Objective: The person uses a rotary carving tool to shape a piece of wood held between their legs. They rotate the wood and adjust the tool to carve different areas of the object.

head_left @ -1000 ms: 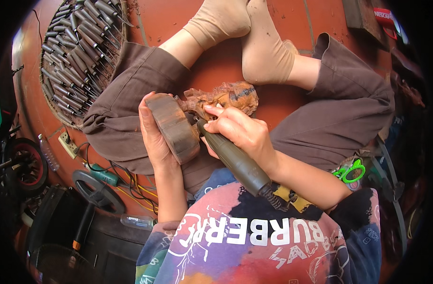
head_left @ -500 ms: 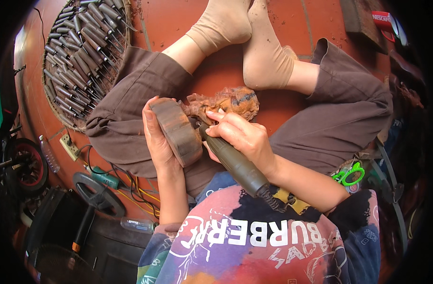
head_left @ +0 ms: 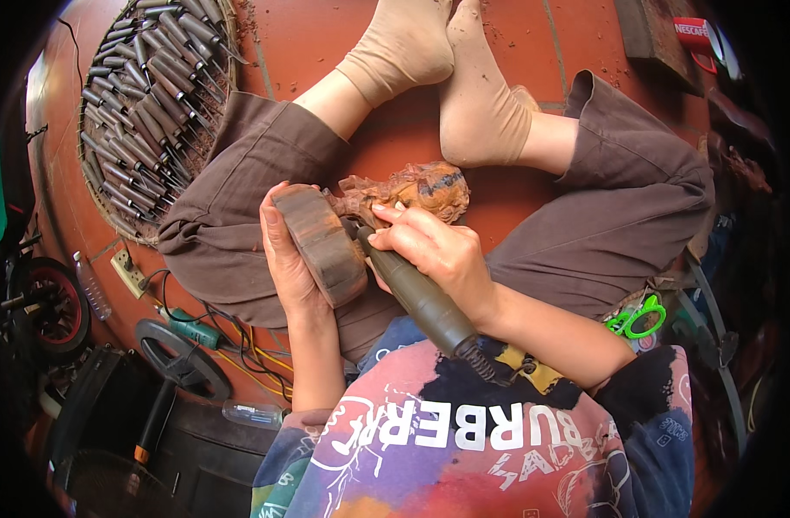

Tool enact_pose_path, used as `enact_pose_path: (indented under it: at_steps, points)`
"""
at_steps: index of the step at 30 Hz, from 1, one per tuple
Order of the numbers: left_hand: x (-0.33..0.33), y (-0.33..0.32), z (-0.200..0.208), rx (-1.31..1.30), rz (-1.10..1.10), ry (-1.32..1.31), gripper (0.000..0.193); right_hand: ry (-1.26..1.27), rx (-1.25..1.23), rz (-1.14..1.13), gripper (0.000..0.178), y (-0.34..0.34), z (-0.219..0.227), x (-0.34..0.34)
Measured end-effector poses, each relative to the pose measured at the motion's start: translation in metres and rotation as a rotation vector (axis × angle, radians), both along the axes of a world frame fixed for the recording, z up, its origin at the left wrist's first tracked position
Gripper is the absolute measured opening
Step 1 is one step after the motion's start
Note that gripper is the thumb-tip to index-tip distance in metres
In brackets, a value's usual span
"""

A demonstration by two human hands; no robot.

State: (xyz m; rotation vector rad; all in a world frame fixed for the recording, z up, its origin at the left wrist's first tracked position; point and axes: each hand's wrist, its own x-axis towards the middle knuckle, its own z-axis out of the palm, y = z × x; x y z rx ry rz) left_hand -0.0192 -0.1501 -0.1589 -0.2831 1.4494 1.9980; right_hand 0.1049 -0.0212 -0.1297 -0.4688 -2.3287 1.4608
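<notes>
A carved wooden figure (head_left: 417,188) with a thick, dark round base (head_left: 324,246) lies sideways above my lap. My left hand (head_left: 284,255) is closed round the base from its left side. In my right hand (head_left: 442,259) is a dark green rotary carving tool (head_left: 421,298), held like a pen, with a coiled spring at its rear end. The tool's tip meets the carving close to the base; my fingers hide the exact contact. My right fingertips also rest against the carved part.
At the far left, a round woven tray (head_left: 97,194) holds many wooden-handled chisels (head_left: 153,104). A power socket (head_left: 127,269), cables and a clear bottle (head_left: 252,414) lie to the left. Green-handled scissors (head_left: 641,319) sit at the right. A wooden block (head_left: 658,43) stands far right.
The tool in my right hand has tilted slightly, its rear end swinging a little left. The carving and base have shifted very slightly in my left hand.
</notes>
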Motion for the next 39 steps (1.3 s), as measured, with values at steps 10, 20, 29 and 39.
enact_pose_path:
  at_steps: [10,20,29,39]
  points:
    - [-0.0005,0.0054,0.0025,-0.058,0.040,-0.019,0.055,0.005,-0.040,-0.013,0.028,0.0014,0.0026,-0.0008]
    - [-0.0023,0.0048,0.0001,-0.050,0.023,-0.025,0.054,0.045,-0.065,-0.060,0.028,-0.0013,-0.0029,-0.0011]
    - [-0.0026,0.0043,0.0007,-0.049,0.019,-0.012,0.053,0.053,0.008,-0.062,0.028,-0.0026,-0.0030,-0.0023]
    - [-0.0020,0.0040,0.0020,-0.083,0.009,0.028,0.051,0.086,0.022,-0.035,0.031,-0.0029,-0.0023,-0.0031]
